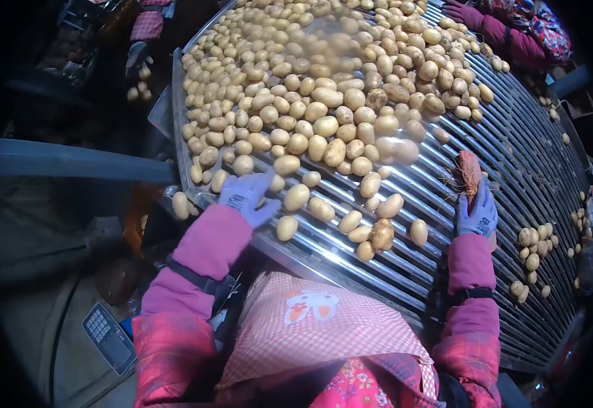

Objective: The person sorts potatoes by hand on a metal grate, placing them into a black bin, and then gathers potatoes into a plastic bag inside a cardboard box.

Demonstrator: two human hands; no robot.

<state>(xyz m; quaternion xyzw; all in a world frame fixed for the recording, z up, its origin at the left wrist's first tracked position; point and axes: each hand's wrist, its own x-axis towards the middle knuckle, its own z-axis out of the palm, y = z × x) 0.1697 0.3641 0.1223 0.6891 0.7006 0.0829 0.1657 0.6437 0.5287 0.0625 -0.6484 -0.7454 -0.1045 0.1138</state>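
My left hand (247, 197), in a lavender glove, reaches over the left edge of a sloping bed of metal rollers (378, 268). Its fingers are spread among the potatoes, with a small one partly hidden between them. A loose potato (286, 228) lies just to the right of its fingertips. On the right, my right hand (477, 214) is closed around a reddish, frayed, stringy bundle (470, 173) that points away from me over bare rollers. Several potatoes lie between my hands, including a browner, dirt-marked one (382, 234).
A thick heap of potatoes (296, 75) covers the upper rollers. Smaller potatoes (538, 245) cluster at the right. One co-worker's gloved hand (137, 56) shows at upper left, another's sleeve (514, 44) at upper right. A grey bar (72, 161) and a keypad unit (109, 338) are left.
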